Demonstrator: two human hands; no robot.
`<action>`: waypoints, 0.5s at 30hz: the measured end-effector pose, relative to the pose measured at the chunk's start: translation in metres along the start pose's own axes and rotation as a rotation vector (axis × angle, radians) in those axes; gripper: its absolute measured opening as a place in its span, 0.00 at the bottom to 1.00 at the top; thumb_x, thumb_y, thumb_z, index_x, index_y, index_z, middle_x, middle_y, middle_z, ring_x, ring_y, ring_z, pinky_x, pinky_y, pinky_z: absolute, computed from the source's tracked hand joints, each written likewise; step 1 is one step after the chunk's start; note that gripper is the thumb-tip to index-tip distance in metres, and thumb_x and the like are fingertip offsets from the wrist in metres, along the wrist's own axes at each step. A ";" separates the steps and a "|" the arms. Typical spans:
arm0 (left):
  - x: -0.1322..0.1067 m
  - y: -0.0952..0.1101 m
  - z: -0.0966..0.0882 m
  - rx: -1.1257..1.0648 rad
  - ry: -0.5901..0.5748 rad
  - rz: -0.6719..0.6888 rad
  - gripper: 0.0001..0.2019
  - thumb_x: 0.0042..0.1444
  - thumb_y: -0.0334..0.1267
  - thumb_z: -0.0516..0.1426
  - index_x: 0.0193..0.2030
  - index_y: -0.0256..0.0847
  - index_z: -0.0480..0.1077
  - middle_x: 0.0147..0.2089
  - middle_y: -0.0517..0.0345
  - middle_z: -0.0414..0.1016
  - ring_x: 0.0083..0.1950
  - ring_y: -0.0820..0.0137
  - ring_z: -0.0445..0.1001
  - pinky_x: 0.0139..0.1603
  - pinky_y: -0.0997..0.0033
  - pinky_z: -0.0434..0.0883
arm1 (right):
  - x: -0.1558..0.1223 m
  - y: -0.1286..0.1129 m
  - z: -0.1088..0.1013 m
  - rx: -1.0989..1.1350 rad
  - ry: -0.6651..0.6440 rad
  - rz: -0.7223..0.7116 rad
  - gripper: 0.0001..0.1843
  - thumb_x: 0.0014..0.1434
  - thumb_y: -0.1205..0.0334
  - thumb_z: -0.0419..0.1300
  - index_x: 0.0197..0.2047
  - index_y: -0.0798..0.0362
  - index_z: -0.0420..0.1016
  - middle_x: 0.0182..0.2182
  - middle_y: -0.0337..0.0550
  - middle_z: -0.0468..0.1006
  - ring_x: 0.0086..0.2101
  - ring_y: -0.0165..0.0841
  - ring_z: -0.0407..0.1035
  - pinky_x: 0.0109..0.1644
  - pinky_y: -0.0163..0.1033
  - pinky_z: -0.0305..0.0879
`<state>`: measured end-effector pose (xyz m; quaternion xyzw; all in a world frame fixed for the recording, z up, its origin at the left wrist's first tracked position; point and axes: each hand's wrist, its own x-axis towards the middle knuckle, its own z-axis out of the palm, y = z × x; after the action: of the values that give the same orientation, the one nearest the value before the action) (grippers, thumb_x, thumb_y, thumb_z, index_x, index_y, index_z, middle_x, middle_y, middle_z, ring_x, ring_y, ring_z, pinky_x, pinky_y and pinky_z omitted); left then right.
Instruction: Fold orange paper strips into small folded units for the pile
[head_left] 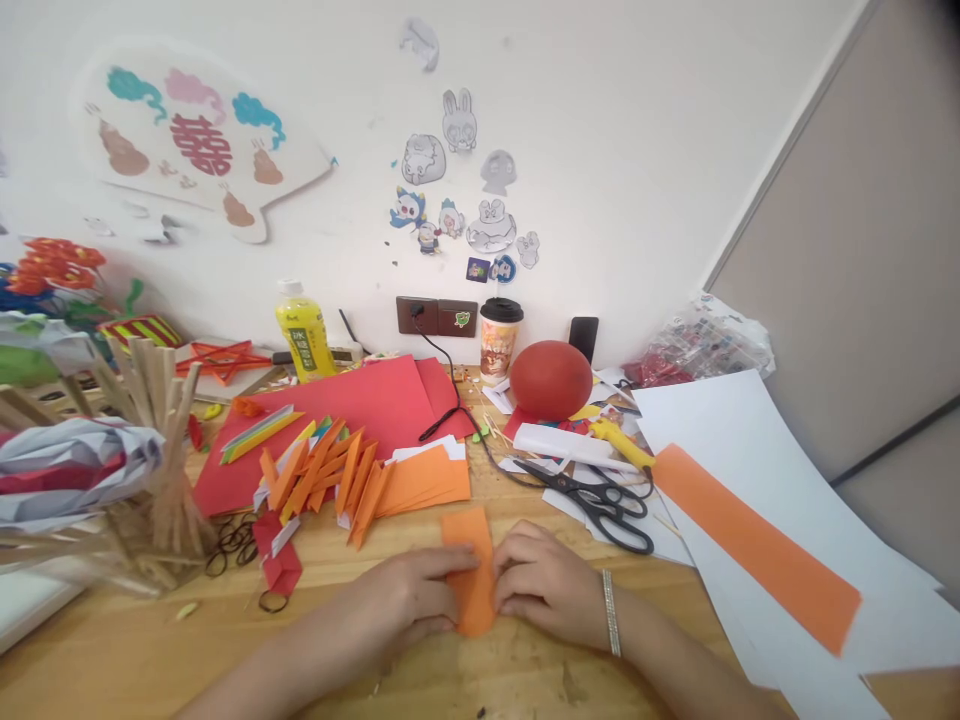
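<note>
A narrow piece of orange paper [472,532] lies upright in front of me on the wooden table. My left hand [405,602] grips its left side, index finger laid across the paper. Curled fingers of my right hand [541,582] pinch along the right edge; a sparkling bracelet circles that wrist. Just behind are several flat orange sheets [427,482] and a pile of folded orange paper pieces [322,475]. Black-handled scissors [600,503] rest beyond my right hand.
At the left stands a bundle of wooden sticks [161,400]. Red paper [382,400] lies behind the folded pieces. A yellow bottle [304,335], a lidded cup [499,340] and a red balloon [551,381] line the back. White sheets [810,500] carry an orange strip [757,550] at right.
</note>
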<state>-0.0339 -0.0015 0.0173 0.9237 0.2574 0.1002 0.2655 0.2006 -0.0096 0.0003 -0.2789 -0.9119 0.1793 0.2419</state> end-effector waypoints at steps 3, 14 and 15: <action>0.002 0.002 0.002 0.036 0.004 0.038 0.09 0.60 0.33 0.51 0.36 0.44 0.73 0.58 0.56 0.66 0.58 0.67 0.66 0.56 0.71 0.64 | -0.001 -0.001 -0.002 0.007 -0.029 0.027 0.06 0.58 0.67 0.57 0.30 0.51 0.73 0.34 0.41 0.72 0.38 0.33 0.62 0.44 0.39 0.60; 0.013 0.004 0.014 -0.031 0.234 -0.012 0.06 0.56 0.28 0.54 0.30 0.41 0.69 0.40 0.56 0.68 0.44 0.68 0.66 0.45 0.71 0.67 | 0.005 -0.002 0.002 0.076 -0.044 0.307 0.07 0.52 0.61 0.65 0.28 0.52 0.71 0.35 0.38 0.68 0.41 0.33 0.60 0.46 0.38 0.59; 0.013 0.005 0.015 -0.013 0.247 -0.032 0.06 0.55 0.27 0.54 0.29 0.40 0.68 0.39 0.57 0.67 0.43 0.68 0.66 0.45 0.70 0.66 | 0.005 -0.003 0.003 0.071 -0.033 0.318 0.07 0.52 0.62 0.65 0.28 0.52 0.70 0.35 0.38 0.68 0.41 0.33 0.60 0.45 0.38 0.59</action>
<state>-0.0159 -0.0046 0.0085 0.8984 0.3022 0.2105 0.2391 0.1943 -0.0094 0.0009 -0.4080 -0.8531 0.2521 0.2053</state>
